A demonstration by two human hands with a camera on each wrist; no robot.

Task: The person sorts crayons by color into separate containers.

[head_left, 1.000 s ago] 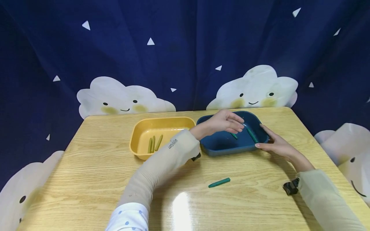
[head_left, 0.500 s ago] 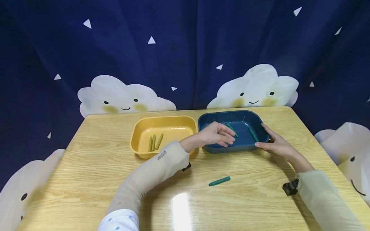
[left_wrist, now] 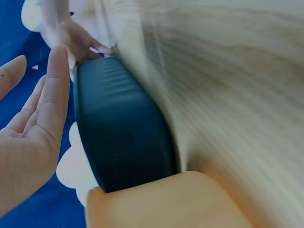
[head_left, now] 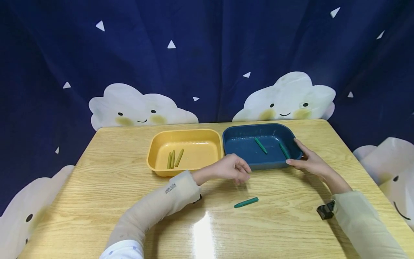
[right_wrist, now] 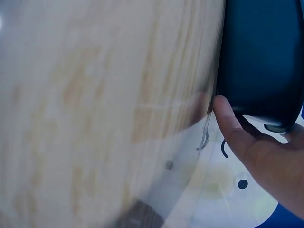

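My left hand (head_left: 233,169) is over the table just in front of the blue tray (head_left: 255,166), behind and left of a green crayon (head_left: 246,202) on the wood. Nothing is held in it, and the left wrist view shows its fingers (left_wrist: 56,90) loosely extended. At the tray's right end, my right hand (head_left: 308,160) grips the corner, thumb at the front and fingers along the side. Inside that tray lie two more green crayons, one near the middle (head_left: 261,146) and one toward the right (head_left: 284,150).
Left of the blue tray, close beside it, stands a yellow tray (head_left: 203,154) with three yellowish crayons (head_left: 173,159) at its left. A dark blue curtain (head_left: 207,54) with cloud prints hangs behind the wooden table (head_left: 106,194).
My left hand has drawn back from over the blue tray, toward me and to the left, uncovering a green crayon inside. The right hand has stayed at the tray's corner.
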